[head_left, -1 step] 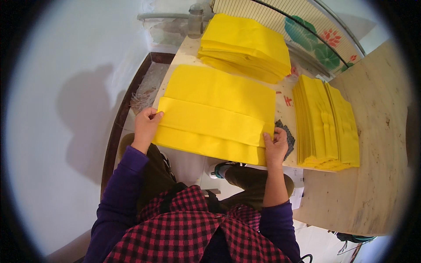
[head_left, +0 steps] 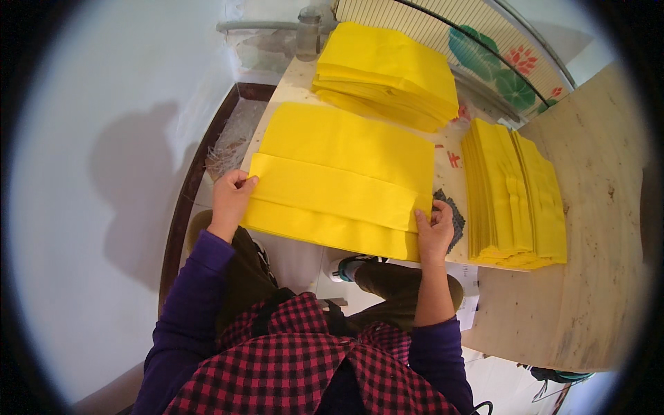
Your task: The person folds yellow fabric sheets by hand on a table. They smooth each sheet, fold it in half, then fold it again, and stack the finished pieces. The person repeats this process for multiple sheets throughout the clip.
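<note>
1. At the near side of a pale table, the left hand pinches a folded yellow sheet by its left edge.
2. On the opposite edge, the right hand grips it, thumb on top.
3. Between them, a folded band crosses the sheet, which lies on the table.
4. Beyond sits a yellow stack; rightward, another pile.

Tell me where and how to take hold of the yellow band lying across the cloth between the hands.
Pinch the yellow band at both short ends, coming in from left and right, thumbs on top. That should work best: it lies flat and wide across the yellow cloth, and the left hand and right hand are at those ends.
</note>
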`<state>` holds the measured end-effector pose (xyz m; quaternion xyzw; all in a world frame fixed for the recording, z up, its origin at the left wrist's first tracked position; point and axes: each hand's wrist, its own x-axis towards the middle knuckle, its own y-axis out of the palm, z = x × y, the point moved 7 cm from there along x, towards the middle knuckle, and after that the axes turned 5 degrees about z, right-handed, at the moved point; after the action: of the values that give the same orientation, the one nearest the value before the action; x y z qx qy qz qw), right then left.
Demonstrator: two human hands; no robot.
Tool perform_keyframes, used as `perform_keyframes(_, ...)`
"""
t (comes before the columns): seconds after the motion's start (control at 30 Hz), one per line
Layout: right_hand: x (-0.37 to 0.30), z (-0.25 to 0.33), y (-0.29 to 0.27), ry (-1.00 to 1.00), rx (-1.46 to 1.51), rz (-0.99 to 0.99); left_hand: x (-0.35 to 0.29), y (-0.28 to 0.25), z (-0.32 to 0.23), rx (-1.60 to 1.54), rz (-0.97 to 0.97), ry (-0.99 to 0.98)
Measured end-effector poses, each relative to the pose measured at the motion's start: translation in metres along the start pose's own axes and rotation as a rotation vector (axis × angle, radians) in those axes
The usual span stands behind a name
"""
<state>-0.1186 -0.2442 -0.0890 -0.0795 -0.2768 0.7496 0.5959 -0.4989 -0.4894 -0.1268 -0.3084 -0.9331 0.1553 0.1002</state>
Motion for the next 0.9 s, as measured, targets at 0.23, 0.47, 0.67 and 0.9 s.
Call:
perform_keyframes(0.23,-0.003,0.042,-0.018,-0.187,-0.333,-0.028,-0.001,-0.002,-0.006,0.071,-0.031,0.059)
perform_keyframes(0.47,-0.041,0.144,0.078,-0.569,-0.458,0.336,0.005,0.001,-0.002,0.065,0.033,0.009)
perform_keyframes(0.67,-0.070,0.193,0.196,-0.629,-0.550,0.623,0.010,0.001,-0.004,0.056,0.068,0.001)
perform_keyframes(0.9,-0.041,0.110,0.154,-0.313,-0.842,0.603,0.005,0.002,-0.010,0.201,0.056,0.111)
